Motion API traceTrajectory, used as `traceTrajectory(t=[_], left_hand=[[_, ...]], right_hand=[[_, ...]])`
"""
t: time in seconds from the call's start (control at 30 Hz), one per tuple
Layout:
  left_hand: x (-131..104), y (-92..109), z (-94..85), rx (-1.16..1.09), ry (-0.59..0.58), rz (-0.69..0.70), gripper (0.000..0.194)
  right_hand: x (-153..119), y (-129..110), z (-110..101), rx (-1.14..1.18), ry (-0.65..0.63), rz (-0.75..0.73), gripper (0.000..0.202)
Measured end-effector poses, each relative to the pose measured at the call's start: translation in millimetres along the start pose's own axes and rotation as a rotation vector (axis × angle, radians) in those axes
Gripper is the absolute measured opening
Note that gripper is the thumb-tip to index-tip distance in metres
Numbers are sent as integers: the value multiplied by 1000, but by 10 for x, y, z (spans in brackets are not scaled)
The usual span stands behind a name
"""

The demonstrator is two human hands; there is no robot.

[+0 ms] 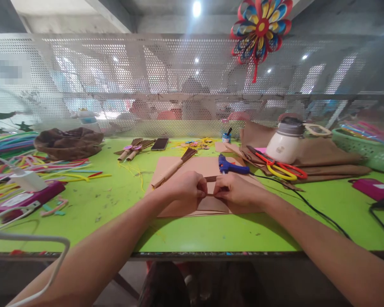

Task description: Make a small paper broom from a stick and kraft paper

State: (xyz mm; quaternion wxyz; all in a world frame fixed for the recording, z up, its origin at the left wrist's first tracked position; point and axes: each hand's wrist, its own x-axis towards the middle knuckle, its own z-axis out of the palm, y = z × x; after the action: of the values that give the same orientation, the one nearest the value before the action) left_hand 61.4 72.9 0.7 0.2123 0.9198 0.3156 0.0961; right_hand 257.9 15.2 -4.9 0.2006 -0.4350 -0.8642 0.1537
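Observation:
My left hand point(188, 187) and my right hand point(235, 189) face each other close together, fingers closed in a pinch. Between them they grip a small piece of brown paper point(213, 204) by its upper edge. Just behind it, a darker brown strip point(211, 179) shows between my hands. Both hands are over light brown paper sheets point(176, 209) on the green table. A rolled brown paper tube with a fringed dark end point(174, 170) lies beyond my left hand. Beyond my right hand lies a blue glue gun point(233, 165).
Scissors with red and yellow handles point(281, 168) lie before a white bottle point(284, 140), beside folded brown material point(329, 157). A black cord point(307, 202) crosses the right side. A phone point(160, 144), a purple power strip point(28, 200) and colourful pipe cleaners point(60, 166) lie left.

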Motion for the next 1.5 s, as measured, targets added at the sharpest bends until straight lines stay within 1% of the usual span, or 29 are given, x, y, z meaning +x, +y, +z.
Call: traceTrajectory(t=[0.13,0.33,0.5,0.67,0.87,1.07,1.17,1.23,1.4,1.5], left_hand=[[-18,52,9,86,40,2,17],[-30,102,49,206,81,49,20],[-51,140,39,287,80,139,17],[-73,144,20,362,88,172,13],[-70,110,-32,346,53,174,8],[-89,89,-104,369,4,175,13],[-119,127,-145,390,-41,181,20],[-141,165,-159,413,-60,186,23],[-181,272,-131,541,-42,231,12],[-191,310,-108,604,-33,251,10]], right_hand=[[-11,-29,12,-45,19,-56,16],[-18,-117,-26,-296,16,-156,26],[-6,-143,-28,-397,3,-189,21],[-26,-96,-5,-484,-2,-196,19],[-68,-76,-32,-475,-7,-175,14],[-110,-195,-106,-499,-21,-109,13],[-132,-250,-130,-509,-21,-66,11],[-138,-261,-128,-512,-25,-67,9],[-131,-219,-75,-533,-33,-93,9],[-138,-199,-48,-541,-33,-129,6]])
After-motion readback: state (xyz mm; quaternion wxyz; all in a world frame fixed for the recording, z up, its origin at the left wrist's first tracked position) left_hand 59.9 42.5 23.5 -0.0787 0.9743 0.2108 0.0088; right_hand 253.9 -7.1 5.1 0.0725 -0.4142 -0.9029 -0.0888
